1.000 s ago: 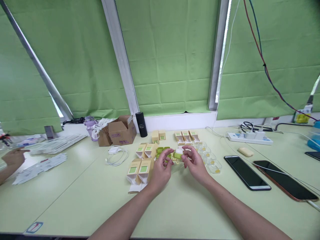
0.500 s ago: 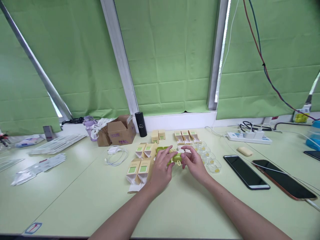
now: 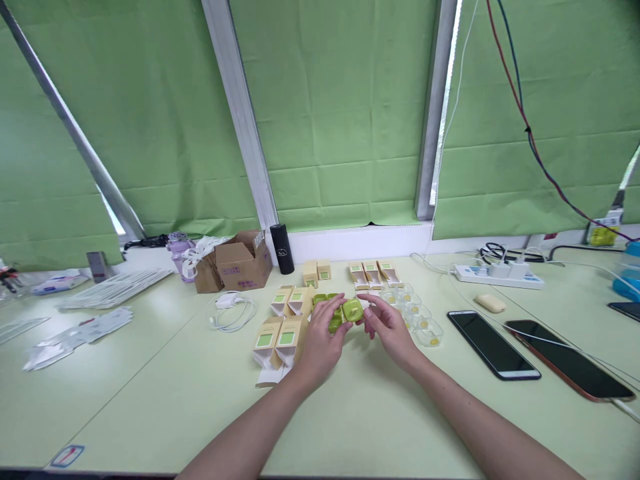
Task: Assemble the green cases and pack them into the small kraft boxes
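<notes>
A small square green case point(image 3: 353, 310) is held between my two hands, its flat face with a raised mark turned toward me. The fingers of my left hand point(image 3: 321, 337) grip its left side. On the other side, my right hand point(image 3: 391, 330) pinches its right edge with thumb and fingers. Other green cases point(image 3: 335, 325) sit close behind and under my left fingers, partly hidden. Clear plastic shells point(image 3: 429, 331) with yellow pieces inside lie to the right of my right hand. Opened small cartons point(image 3: 287, 337) with green labels stand left of my left hand.
More small cartons stand at the back, some upright point(image 3: 310, 271) and some opened point(image 3: 373, 275). A cardboard box point(image 3: 243, 263) and black cylinder point(image 3: 282, 249) are behind. Two phones point(image 3: 493, 345), an earbud case point(image 3: 490, 303) and a power strip point(image 3: 500, 275) lie right. A coiled white cable point(image 3: 234, 313) lies left.
The green case has been turned in my hands: its side with a yellow loop faced me before, and now its square face does. My hands have shifted only slightly.
</notes>
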The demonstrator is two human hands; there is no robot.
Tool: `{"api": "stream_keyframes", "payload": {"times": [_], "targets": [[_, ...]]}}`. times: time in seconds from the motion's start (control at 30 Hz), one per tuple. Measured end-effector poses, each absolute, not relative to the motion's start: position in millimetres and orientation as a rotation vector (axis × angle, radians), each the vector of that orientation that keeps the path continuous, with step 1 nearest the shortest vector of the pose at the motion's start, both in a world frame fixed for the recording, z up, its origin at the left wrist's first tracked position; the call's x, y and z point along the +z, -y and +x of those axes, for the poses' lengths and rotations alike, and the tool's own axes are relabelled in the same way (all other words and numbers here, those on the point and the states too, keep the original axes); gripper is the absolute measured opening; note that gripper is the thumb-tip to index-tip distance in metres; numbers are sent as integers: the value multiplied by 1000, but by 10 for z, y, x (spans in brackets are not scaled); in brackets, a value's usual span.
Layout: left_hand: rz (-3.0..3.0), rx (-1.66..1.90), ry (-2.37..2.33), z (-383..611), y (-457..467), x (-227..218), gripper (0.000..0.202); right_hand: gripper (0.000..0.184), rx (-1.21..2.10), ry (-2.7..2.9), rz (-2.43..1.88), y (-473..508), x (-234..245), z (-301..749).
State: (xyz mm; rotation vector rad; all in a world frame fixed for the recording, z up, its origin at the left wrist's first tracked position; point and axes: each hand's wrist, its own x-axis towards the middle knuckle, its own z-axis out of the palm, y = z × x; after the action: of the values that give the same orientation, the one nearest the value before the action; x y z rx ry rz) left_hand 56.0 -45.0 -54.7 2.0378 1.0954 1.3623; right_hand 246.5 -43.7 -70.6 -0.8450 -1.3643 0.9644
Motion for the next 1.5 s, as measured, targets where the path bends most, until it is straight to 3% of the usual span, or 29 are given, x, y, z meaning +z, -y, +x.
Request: {"api": "stream_keyframes", "payload": {"times": [0.63,1.07,1.5], "targets": [[1634,1350,-1044,616,369,-606,46,49,904,1383,-889,372,-800,2442],[1684,1284,-1021,600,344,-688,53,54,1235,1208,-725,419,-687,2487],[1882,1269,-1085,585,397,-692,70,54,1280,1176,-678,394,-730,2450]]}}
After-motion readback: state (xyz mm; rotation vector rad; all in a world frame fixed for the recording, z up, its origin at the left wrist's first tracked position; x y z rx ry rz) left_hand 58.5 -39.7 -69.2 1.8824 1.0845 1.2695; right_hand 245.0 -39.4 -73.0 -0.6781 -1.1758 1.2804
